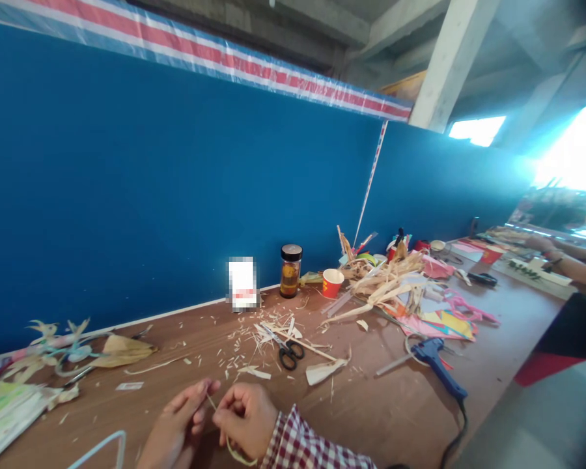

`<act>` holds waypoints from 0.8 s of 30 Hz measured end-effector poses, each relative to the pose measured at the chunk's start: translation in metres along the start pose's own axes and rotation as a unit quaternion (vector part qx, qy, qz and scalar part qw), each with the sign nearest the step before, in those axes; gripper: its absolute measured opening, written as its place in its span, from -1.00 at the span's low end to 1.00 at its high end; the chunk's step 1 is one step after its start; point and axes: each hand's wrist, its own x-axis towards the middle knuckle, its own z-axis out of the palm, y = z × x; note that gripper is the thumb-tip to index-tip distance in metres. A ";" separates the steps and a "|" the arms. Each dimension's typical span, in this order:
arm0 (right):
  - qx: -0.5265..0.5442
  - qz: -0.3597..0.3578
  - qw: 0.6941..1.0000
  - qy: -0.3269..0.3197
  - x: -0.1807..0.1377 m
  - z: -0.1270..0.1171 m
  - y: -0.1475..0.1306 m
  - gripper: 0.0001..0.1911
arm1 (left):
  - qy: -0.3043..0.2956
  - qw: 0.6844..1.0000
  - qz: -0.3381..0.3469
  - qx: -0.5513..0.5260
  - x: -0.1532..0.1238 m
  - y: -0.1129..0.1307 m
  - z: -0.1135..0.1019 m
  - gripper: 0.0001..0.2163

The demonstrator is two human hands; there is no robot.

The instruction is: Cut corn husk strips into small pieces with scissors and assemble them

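Observation:
My left hand (pixel 178 423) and my right hand (pixel 247 417) meet at the near edge of a brown wooden table (pixel 381 417). Both pinch a thin pale straw strip (pixel 213 405); its end curls down below my right hand. My right arm wears a red-and-white checked sleeve (pixel 307 446). Straw scraps (pixel 234 355) are scattered on the table just beyond my hands, and black-handled scissors (pixel 286 348) lie among them.
A blue glue gun (pixel 437 361) lies to the right with its cord trailing off. A brown jar (pixel 290 270), a red paper cup (pixel 332 283) and a straw pile (pixel 385 280) stand near the blue wall. Another person's arms (pixel 566 260) work far right. Straw figures (pixel 63 348) lie left.

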 end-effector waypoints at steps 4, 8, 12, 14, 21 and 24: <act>-0.004 0.005 1.000 -0.018 -0.003 -0.001 -0.001 -0.87 | 0.013 0.999 0.017 0.027 0.000 0.001 0.000 -0.66; -0.017 0.028 0.999 -0.038 -0.006 -0.001 -0.002 -0.84 | 0.033 0.997 0.033 0.055 0.003 0.000 -0.003 -0.65; -0.029 0.038 0.998 -0.047 -0.008 -0.001 -0.004 -0.84 | 0.092 0.984 0.101 0.111 0.005 0.002 -0.006 -0.64; -0.035 0.036 0.998 -0.048 -0.009 -0.002 -0.004 -0.85 | 0.112 0.974 0.133 0.144 0.005 0.005 -0.007 -0.65; -0.068 0.031 0.995 -0.065 -0.011 -0.003 -0.002 -0.84 | 0.153 0.957 0.182 0.166 0.009 0.007 -0.011 -0.65; -0.082 0.034 0.994 -0.068 -0.011 -0.002 -0.004 -0.88 | 0.162 0.959 0.187 0.141 0.013 0.005 -0.015 -0.66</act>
